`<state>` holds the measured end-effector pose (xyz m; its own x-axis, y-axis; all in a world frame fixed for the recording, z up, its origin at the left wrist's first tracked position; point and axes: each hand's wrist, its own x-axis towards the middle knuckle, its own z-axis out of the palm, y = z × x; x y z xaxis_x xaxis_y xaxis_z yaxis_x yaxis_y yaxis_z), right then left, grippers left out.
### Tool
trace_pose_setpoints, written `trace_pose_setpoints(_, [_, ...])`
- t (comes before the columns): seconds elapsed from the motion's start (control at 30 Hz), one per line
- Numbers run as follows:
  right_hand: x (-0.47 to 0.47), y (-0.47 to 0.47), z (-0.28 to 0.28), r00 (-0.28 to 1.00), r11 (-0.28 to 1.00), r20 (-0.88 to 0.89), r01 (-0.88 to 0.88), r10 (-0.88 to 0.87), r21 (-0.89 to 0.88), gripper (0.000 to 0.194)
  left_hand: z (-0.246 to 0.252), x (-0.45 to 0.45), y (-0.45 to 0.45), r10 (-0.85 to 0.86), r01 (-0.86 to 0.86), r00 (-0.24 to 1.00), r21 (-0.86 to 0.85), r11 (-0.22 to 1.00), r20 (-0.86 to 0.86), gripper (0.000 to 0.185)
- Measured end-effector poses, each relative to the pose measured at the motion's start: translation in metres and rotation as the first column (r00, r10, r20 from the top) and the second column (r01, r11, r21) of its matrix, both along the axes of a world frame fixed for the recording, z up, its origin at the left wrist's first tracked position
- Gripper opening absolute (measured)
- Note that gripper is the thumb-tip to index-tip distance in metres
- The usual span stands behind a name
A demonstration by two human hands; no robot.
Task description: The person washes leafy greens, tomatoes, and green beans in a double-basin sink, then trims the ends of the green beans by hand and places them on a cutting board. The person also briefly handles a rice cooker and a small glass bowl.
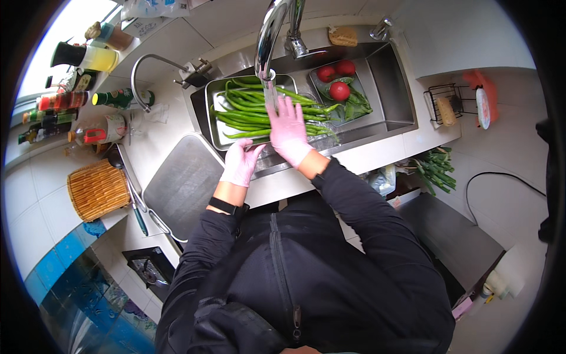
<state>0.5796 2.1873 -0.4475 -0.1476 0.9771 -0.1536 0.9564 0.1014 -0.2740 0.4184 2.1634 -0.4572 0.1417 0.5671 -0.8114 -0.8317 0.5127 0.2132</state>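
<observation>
Long green chili peppers (pixel 247 106) lie in a rectangular metal tray (pixel 212 128) in the left part of the sink, their ends sticking out over its right side. Water runs from the chrome faucet (pixel 265 53) onto them. My right hand (pixel 289 130), in a pink glove, lies with spread fingers over the peppers, under the stream. My left hand (pixel 242 161), gloved too, holds the tray's near edge between thumb and fingers. To the right, a second tray (pixel 316 84) holds several red tomatoes (pixel 339 90) and green leafy vegetables (pixel 356 106).
A metal cutting board (pixel 183 186) lies left of the sink (pixel 400 88), near a wicker basket (pixel 98 190) and a ladle. Bottles (pixel 117 98) line the left side. A small curved tap (pixel 135 82) stands behind. A wire rack (pixel 435 104) hangs at right.
</observation>
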Motion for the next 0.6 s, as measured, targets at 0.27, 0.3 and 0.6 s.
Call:
trace_pose_setpoints(0.27, [0.079, 0.01, 0.01, 0.969, 0.97, 0.124, -0.227, 0.216, 0.091, 0.065, -0.014, 0.034, 0.019, -0.119, 0.119, 0.992, -0.009, 0.993, 0.044, 0.029])
trace_pose_setpoints(0.3, [0.08, 0.013, 0.011, 0.944, 0.945, -0.035, -0.327, 0.327, 0.0, 0.063, -0.014, 0.035, 0.022, -0.117, 0.116, 0.992, 0.006, 0.993, 0.042, 0.029])
trace_pose_setpoints(0.6, [0.079, 0.02, 0.005, 0.882, 0.885, -0.088, -0.457, 0.463, 0.087, 0.046, -0.021, 0.032, 0.028, -0.136, 0.135, 0.991, 0.1, 0.986, 0.004, 0.024])
